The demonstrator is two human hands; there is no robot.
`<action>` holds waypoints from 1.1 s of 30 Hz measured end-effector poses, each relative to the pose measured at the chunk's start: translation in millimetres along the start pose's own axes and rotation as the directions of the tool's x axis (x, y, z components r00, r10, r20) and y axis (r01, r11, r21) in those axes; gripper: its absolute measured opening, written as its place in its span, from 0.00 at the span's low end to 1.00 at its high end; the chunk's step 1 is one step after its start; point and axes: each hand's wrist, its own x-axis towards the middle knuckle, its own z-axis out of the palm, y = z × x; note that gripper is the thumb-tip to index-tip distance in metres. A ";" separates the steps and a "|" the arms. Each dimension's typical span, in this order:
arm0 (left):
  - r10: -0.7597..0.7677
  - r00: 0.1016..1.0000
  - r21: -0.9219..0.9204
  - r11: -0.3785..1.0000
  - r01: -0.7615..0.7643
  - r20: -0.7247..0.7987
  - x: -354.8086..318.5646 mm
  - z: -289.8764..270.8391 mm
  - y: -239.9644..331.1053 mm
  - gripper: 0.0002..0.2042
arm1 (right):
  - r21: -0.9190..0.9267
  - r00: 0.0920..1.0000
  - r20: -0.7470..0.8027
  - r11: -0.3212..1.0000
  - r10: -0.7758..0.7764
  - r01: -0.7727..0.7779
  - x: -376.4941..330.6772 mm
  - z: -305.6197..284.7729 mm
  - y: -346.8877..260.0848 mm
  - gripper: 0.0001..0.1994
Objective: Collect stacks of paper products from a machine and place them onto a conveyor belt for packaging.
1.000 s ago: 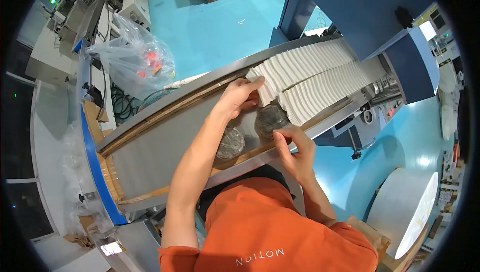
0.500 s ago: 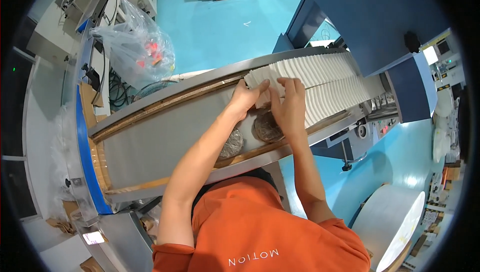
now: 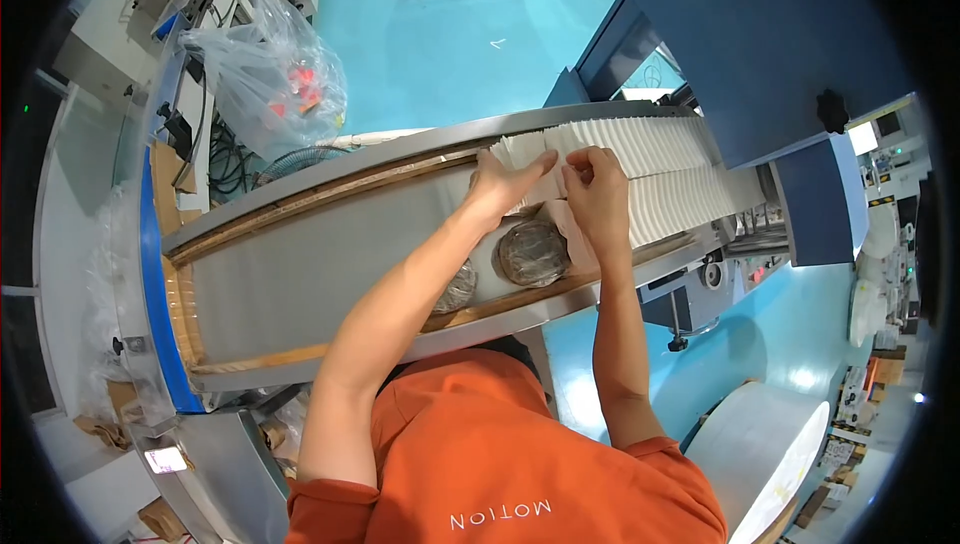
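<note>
My left hand (image 3: pixel 503 184) is wrapped around the near-left end of the far row of cream paper sheets (image 3: pixel 525 149), its thumb lying over the paper and its fingers at the outer side. Just to the right, the fingertips of my right hand (image 3: pixel 600 189) are pinched together above the sheets; what they hold, if anything, is hidden. Overlapping sheets stand in two long rows on the grey conveyor belt (image 3: pixel 310 249). A round, film-wrapped weight (image 3: pixel 532 252) sits below my hands, against the end sheet of the near row. A second wrapped weight (image 3: pixel 458 289) is partly covered by my left forearm.
Metal rails (image 3: pixel 350 167) with wooden strips border the conveyor. A dark blue machine housing (image 3: pixel 760 44) rises over its right end. Beyond the far rail hangs a clear plastic bag (image 3: pixel 265 84) with red bits inside. A large white roll (image 3: pixel 760 449) stands at lower right.
My right hand has moved slightly right, away from my left thumb. The right weight and the near row's end sheet now show more fully. The whole view has shifted a little.
</note>
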 end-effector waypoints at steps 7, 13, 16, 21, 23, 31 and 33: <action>0.024 0.976 -0.175 0.985 0.014 0.215 -7.1 -59.1 -17.6 0.17 | -0.001 0.998 0.063 1.000 0.006 -0.006 3.3 -4.0 4.1 0.05; -0.049 0.998 -0.794 0.604 0.069 0.049 -131.4 -160.7 -58.4 0.24 | -0.105 0.992 0.076 0.988 -0.105 0.112 3.6 -8.3 1.3 0.08; -0.131 0.955 -0.862 0.411 0.297 0.267 -171.1 -161.2 -72.4 0.28 | -0.169 0.979 0.117 0.969 -0.164 0.183 6.6 -7.6 -0.4 0.08; -0.110 0.976 -0.929 0.302 0.215 0.190 -134.7 -126.8 -67.2 0.24 | -0.224 0.963 0.162 0.943 -0.213 0.246 15.1 -6.0 9.8 0.09; -0.060 0.978 -0.928 0.309 0.209 0.200 -109.3 -117.8 -55.8 0.20 | -0.202 0.955 0.214 0.948 -0.204 0.247 17.0 -8.7 7.6 0.08; 0.402 0.795 -0.890 0.244 0.386 0.455 -63.8 -96.1 -69.2 0.36 | 0.069 0.929 -0.359 0.996 0.085 -0.064 -53.9 -47.4 -12.8 0.10; 0.429 0.706 -0.810 0.455 0.370 0.563 -76.4 -100.7 -74.8 0.42 | -0.038 0.936 -0.353 0.999 0.004 -0.019 -97.5 -51.6 -7.1 0.15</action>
